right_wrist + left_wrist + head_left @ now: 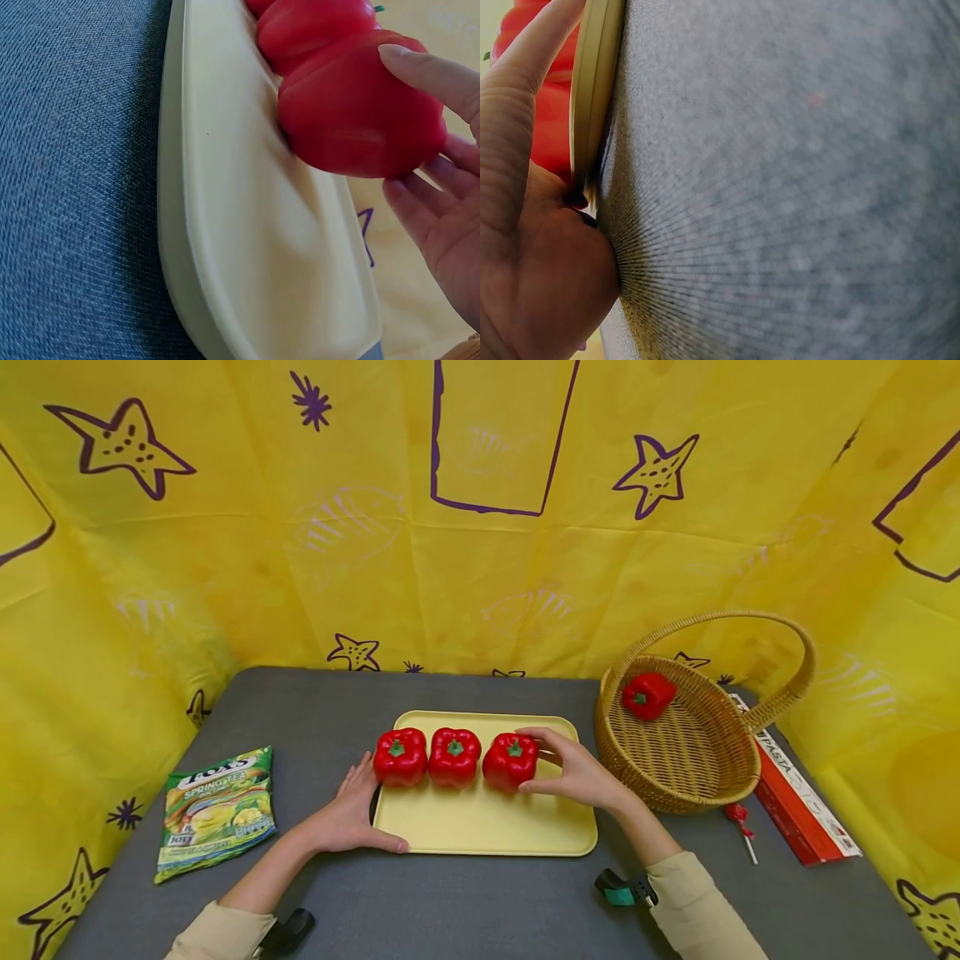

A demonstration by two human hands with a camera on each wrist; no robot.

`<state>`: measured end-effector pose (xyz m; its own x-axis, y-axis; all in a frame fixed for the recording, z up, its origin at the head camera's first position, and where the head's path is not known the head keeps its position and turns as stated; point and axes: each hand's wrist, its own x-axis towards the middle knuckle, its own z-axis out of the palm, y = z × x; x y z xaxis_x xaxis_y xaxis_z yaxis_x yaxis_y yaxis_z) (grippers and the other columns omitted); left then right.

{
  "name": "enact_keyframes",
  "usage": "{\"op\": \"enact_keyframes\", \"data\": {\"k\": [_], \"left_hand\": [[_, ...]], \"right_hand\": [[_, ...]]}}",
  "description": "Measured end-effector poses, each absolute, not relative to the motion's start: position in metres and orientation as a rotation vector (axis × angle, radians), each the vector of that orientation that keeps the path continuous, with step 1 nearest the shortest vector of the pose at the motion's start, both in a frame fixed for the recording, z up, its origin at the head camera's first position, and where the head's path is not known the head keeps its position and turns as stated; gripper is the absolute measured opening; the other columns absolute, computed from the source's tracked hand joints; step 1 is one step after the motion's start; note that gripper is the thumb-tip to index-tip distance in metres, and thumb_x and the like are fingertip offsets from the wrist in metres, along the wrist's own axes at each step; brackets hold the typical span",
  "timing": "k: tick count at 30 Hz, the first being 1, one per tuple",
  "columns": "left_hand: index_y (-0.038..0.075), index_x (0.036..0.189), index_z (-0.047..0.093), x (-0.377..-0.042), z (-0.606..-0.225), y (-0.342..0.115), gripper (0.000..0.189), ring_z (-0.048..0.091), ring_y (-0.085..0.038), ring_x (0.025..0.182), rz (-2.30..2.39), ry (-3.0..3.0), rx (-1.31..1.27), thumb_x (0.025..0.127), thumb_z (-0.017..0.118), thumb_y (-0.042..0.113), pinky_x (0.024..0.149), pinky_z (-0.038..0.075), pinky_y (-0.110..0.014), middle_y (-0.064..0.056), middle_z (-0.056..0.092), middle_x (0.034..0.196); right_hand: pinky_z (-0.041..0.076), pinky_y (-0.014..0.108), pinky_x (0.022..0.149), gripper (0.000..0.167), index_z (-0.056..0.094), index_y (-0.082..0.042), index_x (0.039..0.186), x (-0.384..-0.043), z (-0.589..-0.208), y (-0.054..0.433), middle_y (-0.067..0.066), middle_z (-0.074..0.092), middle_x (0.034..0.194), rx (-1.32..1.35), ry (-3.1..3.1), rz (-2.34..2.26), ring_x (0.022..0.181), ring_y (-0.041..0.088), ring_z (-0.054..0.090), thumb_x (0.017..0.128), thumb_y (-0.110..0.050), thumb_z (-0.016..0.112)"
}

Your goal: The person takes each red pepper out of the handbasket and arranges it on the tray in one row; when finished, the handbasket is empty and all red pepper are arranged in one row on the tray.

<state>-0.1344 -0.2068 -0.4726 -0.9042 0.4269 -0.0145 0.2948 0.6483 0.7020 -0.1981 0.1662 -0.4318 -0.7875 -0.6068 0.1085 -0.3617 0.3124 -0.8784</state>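
Observation:
In the head view three red bell peppers with green stems stand in a row on a pale yellow tray point(480, 827): a left pepper point(400, 760), a middle pepper point(454, 762) and a right pepper point(508, 768). My right hand point(573, 770) holds the right pepper between thumb and fingers; the right wrist view shows this pepper point(360, 112) close over the tray. My left hand point(348, 818) lies spread against the tray's left end, its thumb at the near rim and its fingertips beside the left pepper. Seen from the left wrist, the thumb runs along the tray's edge point(596, 90).
At the right stands a wicker basket point(682, 764) with a tall handle and another red bell pepper point(648, 695) inside. Beside it lie a red-and-white pasta box point(806, 810) and a red lollipop point(738, 814). A green candy bag point(217, 814) lies at the left.

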Motion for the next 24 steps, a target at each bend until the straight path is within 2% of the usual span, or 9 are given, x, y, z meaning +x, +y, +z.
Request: {"op": "enact_keyframes", "data": {"k": [5,11,17,24], "left_hand": [[0.004,0.155,0.011,-0.1346,-0.4734,-0.2070,0.128,-0.005,-0.049,0.143,1.096,2.691,0.597,0.064,0.084,0.057,0.108,-0.002,-0.069,-0.023,0.010,0.159],[0.003,0.155,0.011,-0.1344,-0.4730,-0.2068,0.127,-0.005,-0.048,0.143,1.098,2.691,0.594,0.064,0.084,0.056,0.109,-0.002,-0.068,-0.024,0.011,0.159],[0.004,0.155,0.011,-0.1342,-0.4726,-0.2065,0.127,-0.005,-0.049,0.143,1.109,2.690,0.606,0.065,0.084,0.055,0.108,-0.002,-0.069,-0.023,0.010,0.159],[0.005,0.155,0.010,-0.1340,-0.4722,-0.2065,0.127,-0.006,-0.049,0.143,1.111,2.687,0.603,0.065,0.084,0.056,0.108,-0.002,-0.069,-0.023,0.009,0.159]], "right_hand": [[0.037,0.045,0.108,0.071,0.047,-0.010,0.140,-0.1991,-0.4328,0.1637,0.006,0.051,0.138,-0.903,2.303,-1.479,0.130,0.025,0.047,0.079,-0.016,0.083],[0.034,0.045,0.110,0.073,0.045,-0.011,0.142,-0.1997,-0.4326,0.1619,0.004,0.049,0.141,-0.947,2.259,-1.468,0.133,0.023,0.043,0.080,-0.014,0.082],[0.040,0.046,0.106,0.078,0.041,-0.006,0.144,-0.1980,-0.4332,0.1602,0.004,0.047,0.143,-1.017,2.286,-1.429,0.132,0.023,0.043,0.079,-0.016,0.083],[0.047,0.047,0.097,0.084,0.039,-0.003,0.145,-0.1946,-0.4328,0.1569,0.009,0.044,0.146,-0.961,2.353,-1.400,0.129,0.024,0.046,0.078,-0.026,0.085]]}}
